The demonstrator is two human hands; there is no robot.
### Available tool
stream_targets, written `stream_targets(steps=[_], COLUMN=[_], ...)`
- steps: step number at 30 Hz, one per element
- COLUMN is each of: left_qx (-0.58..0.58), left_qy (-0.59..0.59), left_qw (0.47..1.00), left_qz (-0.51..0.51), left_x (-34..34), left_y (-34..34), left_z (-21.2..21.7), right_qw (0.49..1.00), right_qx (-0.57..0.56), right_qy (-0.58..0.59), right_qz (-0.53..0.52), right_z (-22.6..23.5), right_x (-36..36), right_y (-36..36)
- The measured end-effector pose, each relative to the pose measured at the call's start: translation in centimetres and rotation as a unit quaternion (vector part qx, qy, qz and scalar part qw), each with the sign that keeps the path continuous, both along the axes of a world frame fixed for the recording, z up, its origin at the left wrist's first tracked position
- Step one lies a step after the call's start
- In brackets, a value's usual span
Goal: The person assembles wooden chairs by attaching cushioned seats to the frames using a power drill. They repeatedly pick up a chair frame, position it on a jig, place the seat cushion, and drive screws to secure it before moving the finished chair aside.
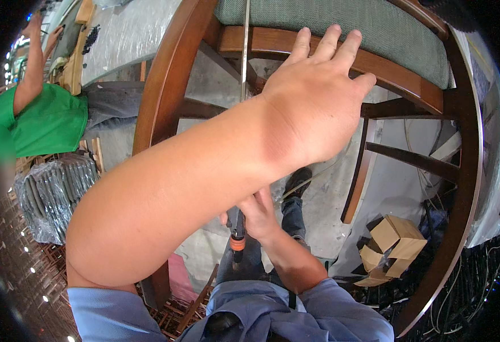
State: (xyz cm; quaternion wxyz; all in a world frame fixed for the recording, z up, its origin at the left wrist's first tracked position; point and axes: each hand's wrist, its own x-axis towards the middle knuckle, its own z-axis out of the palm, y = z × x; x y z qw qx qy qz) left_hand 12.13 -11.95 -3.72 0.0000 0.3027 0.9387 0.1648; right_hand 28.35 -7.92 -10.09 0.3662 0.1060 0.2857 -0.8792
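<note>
My left forearm crosses the head view, and my left hand (318, 97) lies with fingers spread over the wooden rail (401, 80) of a chair. Its fingertips reach the green-grey upholstered seat (341, 17). Beneath that forearm, my right hand (258, 214) is closed round a dark power screwdriver (237, 228) with an orange ring. In line with the tool, a long thin metal shaft (245, 51) runs up past the rail. My left forearm hides the stretch between shaft and tool, and some of my right fingers.
Dark brown chair legs (167, 74) frame the space on both sides. A torn cardboard box (395, 245) and loose cables lie on the right. At left are a person in a green shirt (50, 117), a plastic-wrapped bundle (56, 194) and a plastic-covered table (130, 37).
</note>
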Motion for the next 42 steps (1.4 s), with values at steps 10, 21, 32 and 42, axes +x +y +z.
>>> stream_targets(steps=[10,21,32,42], left_qx=[0.022,0.027,-0.014,-0.035], left_qy=[0.007,-0.073,-0.104,-0.049], left_qw=[1.0,0.997,0.994,0.998], left_qz=[-0.002,0.023,0.025,-0.006], left_x=[0.2,1.6,1.6,-0.2], left_y=[0.0,0.8,1.2,1.6], left_z=[0.1,1.1,2.3,1.4], right_qw=[0.996,0.992,0.995,1.0], right_qx=[0.027,0.08,-0.08,0.003], right_qy=[0.031,0.074,-0.058,-0.012], right_qz=[-0.085,-0.061,-0.004,0.014], right_z=[0.8,-5.8,-1.0,0.9], right_x=[-0.8,6.0,0.9,-0.6], right_y=[-1.9,-5.4,-2.8,-2.4])
